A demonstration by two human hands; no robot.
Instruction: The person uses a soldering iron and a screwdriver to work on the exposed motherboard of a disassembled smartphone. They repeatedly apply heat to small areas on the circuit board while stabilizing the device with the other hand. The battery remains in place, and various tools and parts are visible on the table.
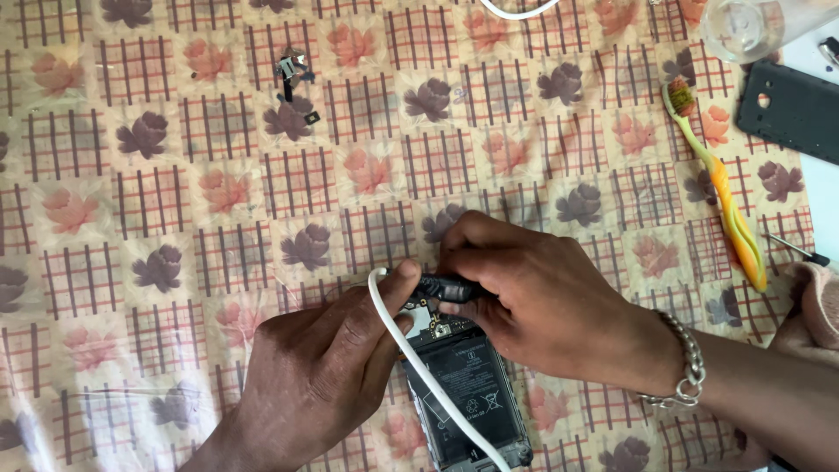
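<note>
1. The left hand (328,367) lies curled over the upper left edge of the opened phone (472,393). Its thumb presses against the phone's top corner, and a white cable (411,350) loops over that thumb and runs down across the phone's battery.
2. The right hand (533,297) is closed in a pinch around a small dark tool (446,287), held crosswise just above the top of the phone, its tip pointing toward the left thumb.
3. The phone lies directly beneath and between both hands, back cover off, on the patterned tablecloth (175,201). Its black battery with white markings is exposed, and a strip of circuit board shows at the top, close under the tool.
4. As a judgement, working well here calls for the left hand to pin the phone flat while the right hand keeps the tool low and steady, with light pressure so that it does not slip onto the board. The cable crossing the battery could snag and is better kept off the working spot.
5. Well beyond the left hand, small loose parts (293,87) sit on the cloth.
6. Beyond the right hand lie an orange and green toothbrush (725,201), a dark back cover (791,109) and a clear container (743,26).
</note>
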